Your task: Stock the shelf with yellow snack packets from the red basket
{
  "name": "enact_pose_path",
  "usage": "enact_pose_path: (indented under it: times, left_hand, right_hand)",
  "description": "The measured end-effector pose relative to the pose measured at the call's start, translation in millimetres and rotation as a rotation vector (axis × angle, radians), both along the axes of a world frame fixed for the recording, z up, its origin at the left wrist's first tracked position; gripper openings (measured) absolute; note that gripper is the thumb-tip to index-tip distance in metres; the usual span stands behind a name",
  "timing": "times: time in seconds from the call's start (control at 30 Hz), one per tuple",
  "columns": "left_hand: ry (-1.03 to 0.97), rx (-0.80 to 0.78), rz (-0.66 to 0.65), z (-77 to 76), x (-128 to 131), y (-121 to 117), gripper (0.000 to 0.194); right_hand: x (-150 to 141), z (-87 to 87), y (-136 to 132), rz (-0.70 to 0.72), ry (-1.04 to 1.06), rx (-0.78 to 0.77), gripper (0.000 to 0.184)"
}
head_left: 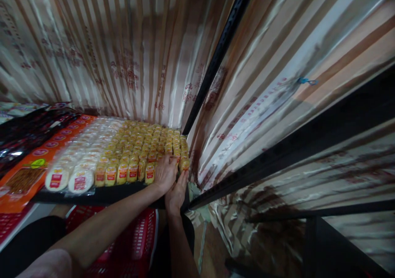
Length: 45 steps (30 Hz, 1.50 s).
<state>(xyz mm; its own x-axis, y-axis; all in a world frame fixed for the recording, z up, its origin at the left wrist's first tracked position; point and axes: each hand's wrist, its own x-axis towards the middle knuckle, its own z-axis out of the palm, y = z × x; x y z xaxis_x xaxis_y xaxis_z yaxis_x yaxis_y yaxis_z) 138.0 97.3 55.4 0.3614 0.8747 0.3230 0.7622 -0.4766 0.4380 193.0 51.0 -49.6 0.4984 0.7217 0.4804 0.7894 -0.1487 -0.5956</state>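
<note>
Small yellow-wrapped snack packs [132, 172] with red-and-white labels stand in tight rows on a black shelf [108, 195]. My left hand [166, 174] reaches in from the lower left, its fingers bent over packs near the right end of the front row. Just right of it and lower, my right hand [176, 193] is raised at the shelf's corner. Its fingers stretch upward, the tips touching the end pack [184, 164]. The hands lie close together, and they hide the packs between and behind them.
Clear-wrapped round white snacks [80, 180] sit left of the yellow packs, then an orange bag [37, 163] and dark glossy packages [31, 136]. A red basket [143, 232] stands below. Black posts [212, 64] and printed plastic sheeting [138, 43] border the shelf.
</note>
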Motion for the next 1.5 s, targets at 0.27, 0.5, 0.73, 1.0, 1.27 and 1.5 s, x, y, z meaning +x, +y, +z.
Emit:
enact_pose_path:
  times: [0.27, 0.5, 0.73, 1.0, 1.27, 1.5]
  left_hand:
    - [0.292, 0.169, 0.000, 7.6, -17, 16, 0.030]
    - [0.231, 0.214, -0.064, -2.2, -9, 19, 0.026]
    - [0.200, 0.210, -0.100, -2.8, -3, 31, 0.019]
    - [0.195, 0.183, -0.098, -8.9, -4, 39, 0.020]
    - [0.198, 0.234, -0.196, -5.1, -12, 8, 0.021]
    - [0.237, 0.173, -0.336, -19.6, -23, -5, 0.019]
  right_hand:
    - [-6, 16.0, -2, -0.045, 0.067, -0.015, 0.059]
    - [-7, 14.8, -2, -0.049, 0.051, -0.016, 0.058]
    - [-8, 15.2, -3, -0.046, 0.036, -0.040, 0.058]
    - [-10, 21.4, -4, -0.037, 0.033, -0.084, 0.063]
    - [-8, 17.0, -4, -0.016, -0.031, -0.043, 0.059]
    - [-5, 13.1, -5, 0.005, -0.076, -0.059, 0.054]
